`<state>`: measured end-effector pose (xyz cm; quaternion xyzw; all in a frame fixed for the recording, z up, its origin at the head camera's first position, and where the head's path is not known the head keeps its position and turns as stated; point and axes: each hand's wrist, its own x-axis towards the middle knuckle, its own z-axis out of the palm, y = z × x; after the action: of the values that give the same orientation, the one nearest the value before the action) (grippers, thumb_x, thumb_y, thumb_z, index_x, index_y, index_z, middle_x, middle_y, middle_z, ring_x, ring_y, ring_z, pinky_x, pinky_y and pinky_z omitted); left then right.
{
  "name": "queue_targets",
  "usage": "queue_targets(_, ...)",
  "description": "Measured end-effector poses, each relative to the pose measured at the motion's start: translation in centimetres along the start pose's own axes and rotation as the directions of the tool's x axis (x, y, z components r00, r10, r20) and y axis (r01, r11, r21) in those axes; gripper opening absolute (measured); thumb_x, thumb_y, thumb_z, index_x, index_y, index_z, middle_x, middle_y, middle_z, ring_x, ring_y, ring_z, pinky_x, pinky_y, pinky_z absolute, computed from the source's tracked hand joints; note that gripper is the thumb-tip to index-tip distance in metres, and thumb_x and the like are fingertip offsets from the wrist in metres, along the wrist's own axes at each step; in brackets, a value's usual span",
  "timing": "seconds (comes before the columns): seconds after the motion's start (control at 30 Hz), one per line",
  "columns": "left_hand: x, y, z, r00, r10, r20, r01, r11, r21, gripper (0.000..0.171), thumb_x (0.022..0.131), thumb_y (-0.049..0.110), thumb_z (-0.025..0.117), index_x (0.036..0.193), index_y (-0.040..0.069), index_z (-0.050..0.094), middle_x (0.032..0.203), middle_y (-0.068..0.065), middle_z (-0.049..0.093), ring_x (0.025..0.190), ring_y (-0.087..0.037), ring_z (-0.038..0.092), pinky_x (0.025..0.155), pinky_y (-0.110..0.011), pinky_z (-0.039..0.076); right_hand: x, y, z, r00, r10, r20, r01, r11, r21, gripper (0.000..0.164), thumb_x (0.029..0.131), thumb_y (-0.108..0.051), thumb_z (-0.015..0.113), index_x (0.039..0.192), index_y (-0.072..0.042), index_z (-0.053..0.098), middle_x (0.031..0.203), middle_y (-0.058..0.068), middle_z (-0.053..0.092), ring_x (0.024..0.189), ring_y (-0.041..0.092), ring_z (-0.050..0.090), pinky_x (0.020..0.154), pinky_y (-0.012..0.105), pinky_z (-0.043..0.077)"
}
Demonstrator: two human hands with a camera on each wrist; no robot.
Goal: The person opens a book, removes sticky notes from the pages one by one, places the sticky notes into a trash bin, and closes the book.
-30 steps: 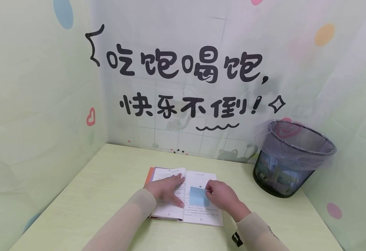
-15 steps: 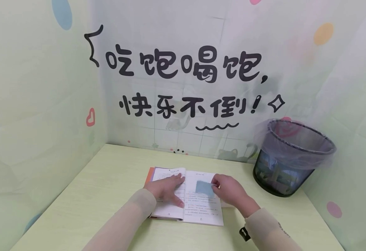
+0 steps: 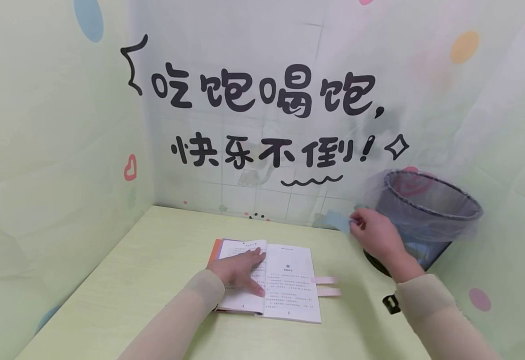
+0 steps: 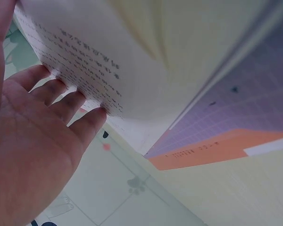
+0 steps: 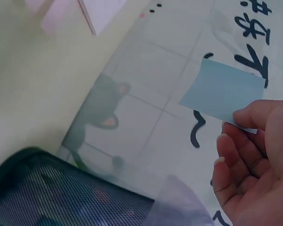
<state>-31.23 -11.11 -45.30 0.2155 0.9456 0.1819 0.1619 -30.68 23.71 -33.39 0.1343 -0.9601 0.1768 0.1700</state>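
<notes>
An open book (image 3: 289, 300) lies on the table, its orange and purple cover edge showing at the left. My left hand (image 3: 239, 272) rests on the left page with fingers spread; in the left wrist view the fingertips touch the printed page (image 4: 85, 61). My right hand (image 3: 377, 237) pinches a blue sticky note (image 5: 224, 89) by one corner between thumb and finger. It is raised beside the near-left side of the trash can (image 3: 424, 220). Two pink paper strips (image 3: 327, 292) stick out from the book's right edge.
The black mesh trash can, lined with a translucent purple bag (image 3: 381, 210), stands at the table's back right. A printed cloth wall (image 3: 253, 120) with black lettering closes off the back.
My right hand has lifted the blue sticky note off the right page and carried it right and back toward the trash can, uncovering the pink strips. My left hand stays on the book.
</notes>
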Motion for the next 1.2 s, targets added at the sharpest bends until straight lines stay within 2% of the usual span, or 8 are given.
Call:
queue_targets(0.3, -0.2, -0.1, -0.1, 1.000, 0.008, 0.000, -0.008, 1.000, 0.007, 0.111, 0.066, 0.057, 0.085, 0.155, 0.018, 0.031, 0.160, -0.001, 0.018, 0.142, -0.024, 0.015, 0.116, -0.046, 0.020, 0.4, 3.1, -7.4, 0.980, 0.074, -0.183, -0.078, 0.997, -0.015, 0.023, 0.100, -0.017, 0.054, 0.110, 0.001, 0.064, 0.097, 0.016, 0.065, 0.081, 0.029, 0.059, 0.067, 0.051, 0.049)
queue_targets(0.4, -0.2, -0.1, -0.1, 1.000, 0.014, 0.003, -0.014, 1.000, 0.002, 0.111, 0.066, 0.057, 0.085, 0.155, 0.017, 0.031, 0.160, -0.002, 0.017, 0.142, -0.024, 0.015, 0.116, -0.046, 0.019, 0.3, 4.2, -8.8, 0.953, 0.096, -0.288, -0.104, 0.995, -0.012, 0.024, 0.099, -0.016, 0.054, 0.109, 0.003, 0.063, 0.097, 0.020, 0.064, 0.082, 0.032, 0.058, 0.069, 0.052, 0.047)
queue_targets(0.53, -0.2, 0.0, -0.2, 1.000, 0.017, 0.007, -0.017, 1.000, -0.010, 0.111, 0.067, 0.056, 0.085, 0.155, 0.017, 0.030, 0.160, -0.002, 0.016, 0.142, -0.025, 0.014, 0.116, -0.047, 0.019, 0.0, 5.8, -9.8, 0.896, 0.131, -0.425, -0.147, 0.989, -0.006, 0.025, 0.098, -0.015, 0.053, 0.108, 0.005, 0.064, 0.097, 0.022, 0.064, 0.083, 0.033, 0.057, 0.068, 0.049, 0.044)
queue_targets(0.67, -0.2, 0.0, -0.2, 1.000, 0.018, 0.005, -0.018, 1.000, -0.015, 0.112, 0.066, 0.057, 0.085, 0.155, 0.017, 0.030, 0.160, -0.002, 0.016, 0.142, -0.025, 0.014, 0.116, -0.047, 0.019, -0.5, 7.2, -10.3, 0.856, 0.150, -0.496, -0.187, 0.982, -0.026, 0.025, 0.097, -0.012, 0.051, 0.108, 0.005, 0.065, 0.097, 0.023, 0.063, 0.084, 0.036, 0.056, 0.067, 0.051, 0.042)
queue_targets(0.87, -0.2, -0.1, -0.2, 1.000, 0.015, 0.004, -0.015, 1.000, -0.013, 0.111, 0.067, 0.057, 0.084, 0.155, 0.018, 0.031, 0.160, -0.001, 0.016, 0.142, -0.024, 0.014, 0.116, -0.046, 0.019, -1.3, 8.9, -10.6, 0.873, 0.169, -0.458, -0.257, 0.956, -0.137, 0.029, 0.096, -0.009, 0.045, 0.110, 0.004, 0.066, 0.103, 0.030, 0.063, 0.087, 0.048, 0.053, 0.068, 0.064, 0.040)
queue_targets(1.0, -0.2, -0.1, -0.1, 1.000, 0.010, 0.004, -0.010, 1.000, -0.008, 0.112, 0.066, 0.058, 0.084, 0.156, 0.018, 0.030, 0.160, -0.001, 0.016, 0.142, -0.023, 0.014, 0.116, -0.046, 0.019, -1.5, 9.2, -10.4, 0.882, 0.197, -0.429, -0.287, 0.945, -0.155, 0.033, 0.097, -0.011, 0.045, 0.119, 0.004, 0.064, 0.111, 0.030, 0.062, 0.097, 0.052, 0.049, 0.079, 0.068, 0.037)
queue_targets(1.1, -0.3, 0.0, -0.1, 1.000, 0.006, 0.007, -0.006, 1.000, -0.014, 0.112, 0.066, 0.057, 0.085, 0.156, 0.019, 0.030, 0.160, 0.000, 0.016, 0.142, -0.023, 0.014, 0.116, -0.046, 0.019, -1.5, 8.9, -10.2, 0.891, 0.192, -0.411, -0.277, 0.948, -0.156, 0.034, 0.097, -0.012, 0.046, 0.121, 0.005, 0.063, 0.113, 0.029, 0.062, 0.102, 0.052, 0.047, 0.087, 0.068, 0.034)
queue_targets(1.2, -0.3, 0.0, -0.1, 1.000, 0.000, 0.008, 0.001, 1.000, -0.018, 0.112, 0.066, 0.057, 0.085, 0.156, 0.019, 0.030, 0.160, 0.000, 0.016, 0.142, -0.023, 0.013, 0.117, -0.047, 0.019, -1.4, 8.4, -9.8, 0.902, 0.172, -0.396, -0.253, 0.954, -0.163, 0.033, 0.098, -0.014, 0.047, 0.121, 0.004, 0.063, 0.114, 0.029, 0.061, 0.103, 0.052, 0.046, 0.087, 0.069, 0.033)
